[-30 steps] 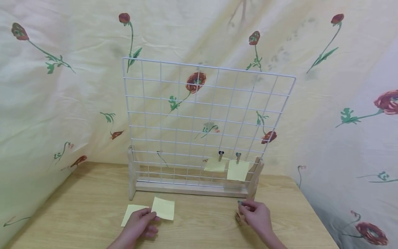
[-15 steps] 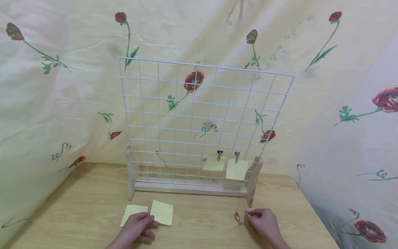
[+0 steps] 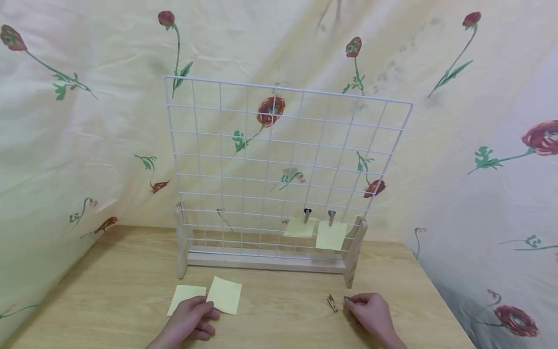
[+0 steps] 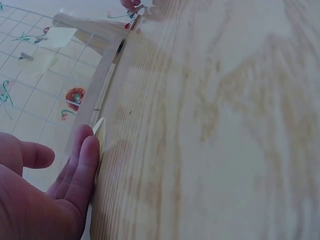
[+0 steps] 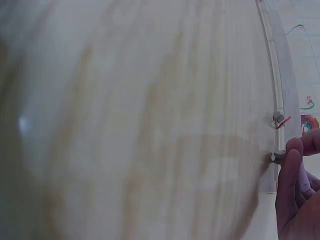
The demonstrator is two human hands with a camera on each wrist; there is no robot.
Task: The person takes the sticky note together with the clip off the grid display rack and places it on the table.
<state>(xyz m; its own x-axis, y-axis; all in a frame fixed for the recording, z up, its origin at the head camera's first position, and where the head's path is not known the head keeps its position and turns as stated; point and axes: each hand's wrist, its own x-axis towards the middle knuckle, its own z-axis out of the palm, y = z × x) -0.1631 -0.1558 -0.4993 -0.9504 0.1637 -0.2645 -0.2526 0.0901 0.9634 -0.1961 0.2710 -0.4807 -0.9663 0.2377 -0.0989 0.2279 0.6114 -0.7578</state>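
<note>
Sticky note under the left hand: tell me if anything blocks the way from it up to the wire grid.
Nothing visible does. The sticky note lies on the table at the left hand, and only bare tabletop separates it from the wire grid. The grid's left cells hold nothing.

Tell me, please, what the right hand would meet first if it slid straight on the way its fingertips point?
Probably the small wooden clip lying on the table, just beyond the right hand, whose fingertips point left; depth is uncertain.
</note>
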